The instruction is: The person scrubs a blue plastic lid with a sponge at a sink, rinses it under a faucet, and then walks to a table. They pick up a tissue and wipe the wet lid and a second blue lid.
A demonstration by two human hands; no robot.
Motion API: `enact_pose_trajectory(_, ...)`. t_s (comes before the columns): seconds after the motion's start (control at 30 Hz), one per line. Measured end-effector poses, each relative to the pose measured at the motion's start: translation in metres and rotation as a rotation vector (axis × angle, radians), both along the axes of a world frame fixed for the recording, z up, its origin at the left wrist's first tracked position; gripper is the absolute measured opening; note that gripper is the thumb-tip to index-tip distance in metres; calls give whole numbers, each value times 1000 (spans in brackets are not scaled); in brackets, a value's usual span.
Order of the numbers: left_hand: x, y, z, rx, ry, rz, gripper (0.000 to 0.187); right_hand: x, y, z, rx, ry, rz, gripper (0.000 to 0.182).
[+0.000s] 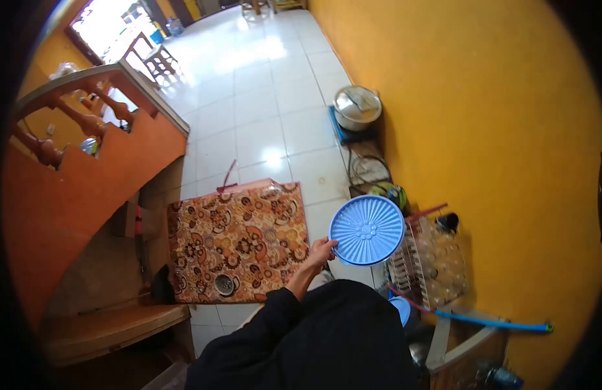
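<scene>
My left hand [320, 251] reaches forward from a black sleeve and grips the left rim of a round blue ribbed plastic plate [367, 229]. The plate is held up over the white tiled floor, just left of a wire dish rack [431, 260] filled with clear glasses. My right hand is out of sight.
A floral-patterned surface [239, 240] with a small metal bowl [224, 284] on it lies to the left. Farther along the yellow wall [483, 117] sits a lidded metal pot [357, 107]. An orange staircase [86, 162] rises at left. A blue hose [496, 322] runs at lower right.
</scene>
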State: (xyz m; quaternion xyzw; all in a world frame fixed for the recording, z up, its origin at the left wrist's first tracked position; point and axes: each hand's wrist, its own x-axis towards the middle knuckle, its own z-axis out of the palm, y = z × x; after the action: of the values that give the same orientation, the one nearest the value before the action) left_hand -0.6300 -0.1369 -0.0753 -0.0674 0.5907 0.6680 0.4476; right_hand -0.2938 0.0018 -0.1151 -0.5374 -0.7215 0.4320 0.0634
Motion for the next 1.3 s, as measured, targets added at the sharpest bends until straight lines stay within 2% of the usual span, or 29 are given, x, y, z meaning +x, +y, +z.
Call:
enact_pose_trajectory(0.1, -37, -4, 1, -145, 4, 25, 15, -36, 28, -12, -44, 37, 26, 30)
enact_pose_trajectory(0.17, -59, -3, -22, -214, -7, 27, 18, -60, 48, -24, -85, 73, -15, 30)
enact_pose_trajectory(0.23, -79, -2, -30, -209, -13, 69, 20, -94, 65, -65, -58, 96, -146, 24)
enact_pose_trajectory(0.37, -129, -4, -30, -145, 24, 184, 21, -167, 89, -91, 70, -119, 99, 26)
enact_pose_trajectory(0.43, -166, -7, -49, -233, 20, 130, 22, -219, 90, -90, 59, -142, 174, 27)
enact_pose_trajectory(0.5, -197, -11, -46, -202, 289, 91, 22, -274, 95, -89, 42, -139, 221, 28)
enact_pose_trajectory(0.57, -240, -6, -39, -175, 12, 278, 19, -328, 105, -89, 30, -126, 256, 30)
enact_pose_trajectory(0.67, -303, -9, -64, -328, 152, 249, 24, -410, 130, -86, 30, -107, 288, 32)
enact_pose_trajectory(0.77, -371, -11, -35, -452, 181, 351, 25, -491, 161, -82, 35, -20, 281, 34)
enact_pose_trajectory(0.8, -390, -13, -20, -420, 169, 478, 23, -520, 173, -84, 48, 19, 259, 35)
enact_pose_trajectory(0.83, -410, -16, -14, -421, 157, 497, 23, -553, 183, -81, 63, 62, 231, 36)
enact_pose_trajectory(0.9, -446, -29, -12, -458, 348, 600, 23, -652, 207, -113, 220, -29, 158, 31)
enact_pose_trajectory(0.93, -458, -35, -12, -455, 342, 608, 23, -709, 224, -98, 32, 205, 244, 31)
enact_pose_trajectory(0.97, -469, -42, -12, -476, 419, 666, 23, -765, 204, -64, -172, 688, 42, 30)
enact_pose_trajectory(1.0, -481, -48, -13, -494, 500, 717, 23, -811, 193, -16, -462, 793, 63, 26)
enact_pose_trajectory(1.03, -492, -53, -12, -503, 494, 757, 22, -847, 180, 30, -657, 777, 150, 25)
enact_pose_trajectory(1.07, -500, -56, -16, -507, 488, 796, 22, -880, 175, 41, -824, 743, 255, 26)
enact_pose_trajectory(1.1, -513, -62, -29, -468, 303, 827, 20, -910, 157, 60, -855, 741, 290, 19)
enact_pose_trajectory(1.13, -526, -64, -34, -399, 263, 878, 18, -940, 151, 39, -815, 795, 412, 17)
enact_pose_trajectory(1.17, -541, -63, -27, -338, 160, 892, 17, -960, 129, 58, -896, 734, 460, 17)
enact_pose_trajectory(1.23, -579, -62, -28, -197, 123, 917, 17, -992, 94, 61, -884, 616, 507, 22)
enact_pose_trajectory(1.3, -616, -70, -65, -152, 165, 833, 17, -1014, 71, 54, -810, 621, 594, 20)
